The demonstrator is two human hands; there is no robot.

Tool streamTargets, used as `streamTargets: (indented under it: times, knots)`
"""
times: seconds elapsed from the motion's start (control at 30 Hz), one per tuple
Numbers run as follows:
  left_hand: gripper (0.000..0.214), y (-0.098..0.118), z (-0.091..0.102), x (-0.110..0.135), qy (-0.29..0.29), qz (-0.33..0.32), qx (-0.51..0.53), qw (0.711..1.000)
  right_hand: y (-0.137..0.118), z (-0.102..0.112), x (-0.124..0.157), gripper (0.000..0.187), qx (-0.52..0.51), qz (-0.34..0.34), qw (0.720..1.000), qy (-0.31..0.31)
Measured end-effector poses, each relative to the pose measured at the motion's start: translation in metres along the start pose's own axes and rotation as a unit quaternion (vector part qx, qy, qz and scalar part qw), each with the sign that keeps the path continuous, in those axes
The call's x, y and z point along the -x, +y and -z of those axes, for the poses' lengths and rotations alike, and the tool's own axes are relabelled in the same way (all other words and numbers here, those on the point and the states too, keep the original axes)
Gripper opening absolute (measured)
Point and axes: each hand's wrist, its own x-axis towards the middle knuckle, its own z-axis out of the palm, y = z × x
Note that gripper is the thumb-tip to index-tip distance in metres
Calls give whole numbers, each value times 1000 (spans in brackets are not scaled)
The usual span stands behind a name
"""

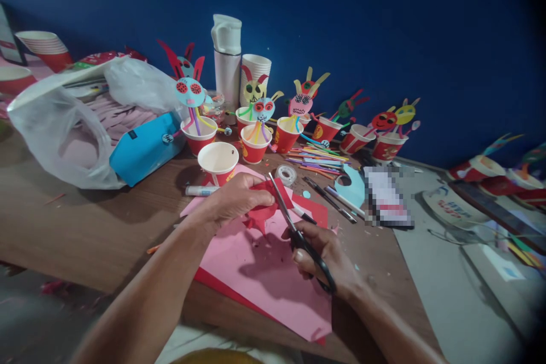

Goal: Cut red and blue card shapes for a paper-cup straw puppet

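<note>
- I see a brown table [77, 227] first.
- On it, a pink sheet [273, 278] lies over a red sheet [222, 288].
- The right hand [326, 244] grips black-handled scissors [286, 211] by the handles.
- The left hand [236, 196] pinches red paper [260, 215] above the pink sheet, against the blades.

head view | above and behind the hands [236, 198] [336, 259] | facing forward-down | close over worktop [85, 222] | blue wall [362, 23] beyond hands
</note>
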Motion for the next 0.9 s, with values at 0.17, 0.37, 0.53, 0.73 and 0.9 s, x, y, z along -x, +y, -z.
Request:
streamTargets:
  times: [0.17, 0.37, 0.53, 0.73, 0.9]
  knots:
    - [12, -1, -1, 0, 13, 5, 9, 1000, 0, 1, 0, 31, 14, -7, 1000, 8]
    - [12, -1, -1, 0, 6, 7, 20, 1000, -1, 1, -1, 35, -1, -22, 1000, 16]
    - [15, 0, -1, -1, -38, -14, 53, 998, 0, 1, 0, 33, -13, -7, 999, 34]
    - [18, 3, -7, -2, -31, -54, 116, 991, -4, -1, -1, 34, -32, 17, 997, 67]
    - [18, 3, -14, -3, -4, -50, 175, 983, -2, -5, -2, 34, -40, 20, 997, 58]
